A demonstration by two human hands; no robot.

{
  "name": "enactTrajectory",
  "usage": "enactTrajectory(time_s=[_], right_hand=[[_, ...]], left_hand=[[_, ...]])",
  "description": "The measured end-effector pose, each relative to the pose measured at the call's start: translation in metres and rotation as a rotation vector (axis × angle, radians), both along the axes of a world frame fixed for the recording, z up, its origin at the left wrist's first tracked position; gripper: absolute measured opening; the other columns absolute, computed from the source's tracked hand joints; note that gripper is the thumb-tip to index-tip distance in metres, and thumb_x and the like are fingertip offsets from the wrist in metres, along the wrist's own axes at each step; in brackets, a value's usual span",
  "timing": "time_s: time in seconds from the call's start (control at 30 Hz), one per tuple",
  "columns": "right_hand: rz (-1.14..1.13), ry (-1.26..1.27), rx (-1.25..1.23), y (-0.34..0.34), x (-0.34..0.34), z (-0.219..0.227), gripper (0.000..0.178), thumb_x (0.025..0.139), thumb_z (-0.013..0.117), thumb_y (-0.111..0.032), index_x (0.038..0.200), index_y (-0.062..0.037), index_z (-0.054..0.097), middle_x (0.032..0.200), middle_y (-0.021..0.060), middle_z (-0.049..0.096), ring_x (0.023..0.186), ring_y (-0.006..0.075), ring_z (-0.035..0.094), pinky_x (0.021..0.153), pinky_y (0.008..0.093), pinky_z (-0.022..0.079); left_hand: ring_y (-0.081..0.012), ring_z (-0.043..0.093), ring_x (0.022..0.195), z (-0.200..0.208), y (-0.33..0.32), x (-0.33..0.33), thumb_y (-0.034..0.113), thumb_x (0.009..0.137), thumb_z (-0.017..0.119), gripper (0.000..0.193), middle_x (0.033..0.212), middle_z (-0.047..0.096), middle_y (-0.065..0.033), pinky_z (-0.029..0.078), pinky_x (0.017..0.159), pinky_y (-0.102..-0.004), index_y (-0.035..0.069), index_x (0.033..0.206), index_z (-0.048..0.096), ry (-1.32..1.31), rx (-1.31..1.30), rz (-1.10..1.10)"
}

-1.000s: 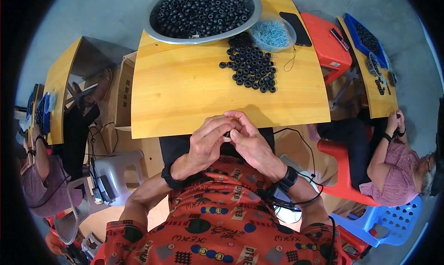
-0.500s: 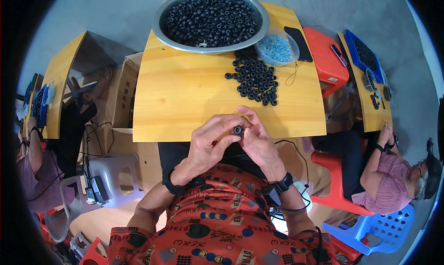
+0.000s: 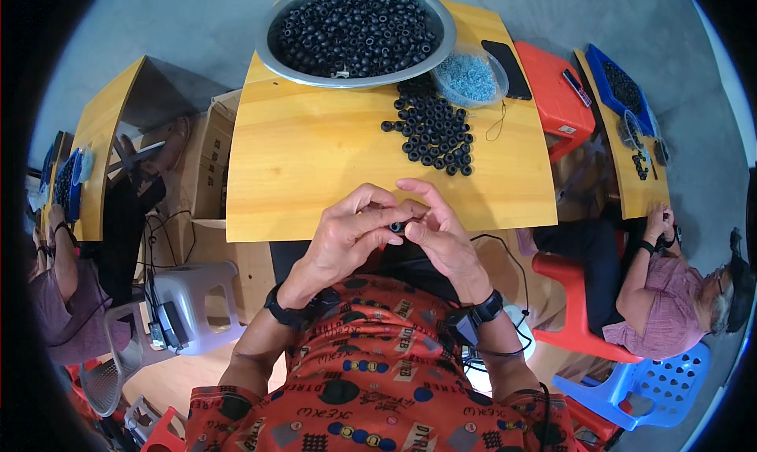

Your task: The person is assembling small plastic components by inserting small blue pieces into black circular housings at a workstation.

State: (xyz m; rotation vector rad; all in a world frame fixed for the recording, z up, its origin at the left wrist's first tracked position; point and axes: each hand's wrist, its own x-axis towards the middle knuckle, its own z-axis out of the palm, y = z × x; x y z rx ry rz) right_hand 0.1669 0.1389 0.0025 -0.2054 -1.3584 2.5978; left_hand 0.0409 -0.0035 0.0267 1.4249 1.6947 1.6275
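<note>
Just past the table's near edge, my hands meet around a small black ring-shaped part (image 3: 397,227) with a hole in its end. My left hand (image 3: 351,233) pinches it with thumb and fingers, which partly cover it. The thumb and fingertips of my right hand (image 3: 443,245) close on its other side. A loose pile of similar black parts (image 3: 438,136) lies on the wooden table (image 3: 315,184) ahead. Behind it, a wide metal bowl (image 3: 272,57) is heaped with more of them. Beside the bowl stands a clear tub (image 3: 471,101) of small light-blue pieces.
A black phone (image 3: 507,69) and a thin loop of wire (image 3: 496,127) lie by the tub. To the right are a red stool (image 3: 552,97) and another table with a blue tray (image 3: 611,61), where a person (image 3: 658,294) sits. A cardboard box (image 3: 211,164) stands left.
My left fingers have shifted over the black part and now cover more of it. The part has moved slightly left. The view has tilted a little.
</note>
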Motion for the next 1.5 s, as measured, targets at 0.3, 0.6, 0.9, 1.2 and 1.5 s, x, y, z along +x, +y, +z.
enactTrajectory(time_s=[0.3,0.6,0.9,1.2,1.5], right_hand=[[-0.202,-0.189,0.268,-0.007,-0.003,0.004,0.04,0.086,0.072,-0.01,0.12,-0.0029,0.053,0.096,0.0053,0.064,0.081,0.0096,0.059,0.073,0.0234,0.049],[-0.442,-0.114,0.57,-0.022,-0.011,0.019,0.011,0.086,0.069,-0.002,0.096,0.0011,0.067,0.091,0.0046,0.065,0.081,0.0101,0.06,0.071,0.0218,0.048],[-0.554,0.034,0.882,-0.029,-0.013,0.031,0.009,0.084,0.068,0.002,0.093,0.002,0.066,0.089,0.009,0.065,0.079,0.0142,0.061,0.069,0.0244,0.048],[-0.412,-0.081,0.857,-0.02,-0.018,0.036,0.008,0.085,0.067,-0.001,0.093,0.0019,0.065,0.088,0.0077,0.065,0.079,0.0136,0.062,0.07,0.0243,0.049],[-0.301,-0.097,0.6,-0.018,-0.018,0.026,0.009,0.088,0.066,-0.002,0.095,0.0024,0.064,0.092,0.0069,0.065,0.083,0.0115,0.063,0.076,0.0245,0.051]], left_hand=[[-0.0208,0.065,0.084,-0.005,0.001,0.001,-0.014,0.075,0.066,0.032,0.097,0.061,-0.0101,0.056,0.07,-0.0284,0.0,0.103,0.069,0.087,-0.003,0.117],[-0.0199,0.068,0.078,0.005,0.0,0.004,-0.012,0.075,0.068,0.026,0.087,0.068,-0.0118,0.057,0.068,-0.0278,-0.001,0.099,0.069,0.084,-0.023,0.313],[-0.018,0.068,0.076,0.011,-0.006,0.004,-0.007,0.076,0.07,0.024,0.084,0.069,-0.0111,0.055,0.065,-0.0275,-0.001,0.099,0.069,-0.061,0.011,0.277],[-0.0196,0.068,0.074,-0.002,-0.004,0.004,-0.008,0.078,0.068,0.023,0.086,0.068,-0.0133,0.054,0.064,-0.0273,-0.002,0.1,0.069,0.023,0.042,0.321],[-0.0134,0.063,0.085,0.0,-0.006,0.001,-0.005,0.081,0.069,0.022,0.091,0.068,-0.0076,0.051,0.077,-0.0258,-0.001,0.102,0.07,-0.541,-0.089,0.227]])
